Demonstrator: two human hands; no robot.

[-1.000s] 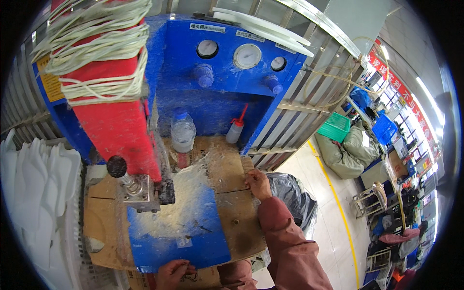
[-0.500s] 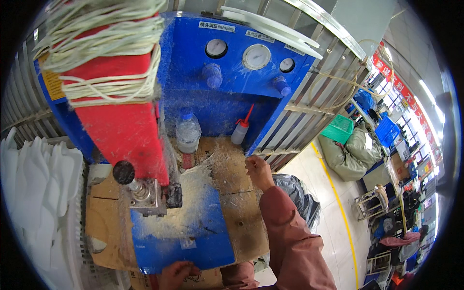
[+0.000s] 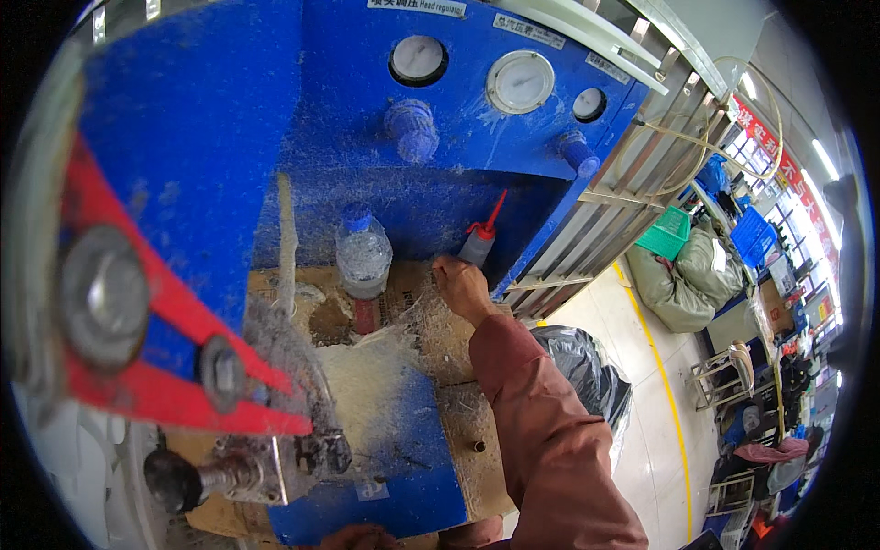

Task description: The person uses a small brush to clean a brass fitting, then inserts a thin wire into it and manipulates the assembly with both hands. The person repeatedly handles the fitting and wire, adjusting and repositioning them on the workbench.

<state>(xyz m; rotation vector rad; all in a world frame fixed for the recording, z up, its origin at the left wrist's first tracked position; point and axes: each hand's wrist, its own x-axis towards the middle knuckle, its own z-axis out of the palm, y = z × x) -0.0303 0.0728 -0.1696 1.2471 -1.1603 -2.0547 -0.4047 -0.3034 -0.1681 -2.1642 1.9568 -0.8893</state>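
My right hand (image 3: 466,289) reaches in from the lower right to the back of the cardboard-covered bench, its fingers curled together. Whether anything is in them is hidden. Just behind it stands a small squeeze bottle (image 3: 477,247) with a red cap and a slanted red nozzle; I cannot tell whether the hand touches it. A clear plastic bottle (image 3: 364,261) with a blue cap stands to the left of the hand. At the bottom edge, only a sliver of my left hand (image 3: 357,539) shows, by a blue sheet (image 3: 403,500) strewn with pale powder; its fingers are unclear.
A machine's red arm (image 3: 192,408) fills the left, with a black-knobbed metal head (image 3: 174,481) low over the bench. Behind rises a blue panel (image 3: 467,124) with gauges and knobs. White pieces (image 3: 92,477) lie at left; a black plastic bag (image 3: 587,371) stands right.
My view has moved in closer, and the red arm now shows its side. My right hand has moved from beside the bench's right edge to the squeeze bottle. Less of my left hand shows.
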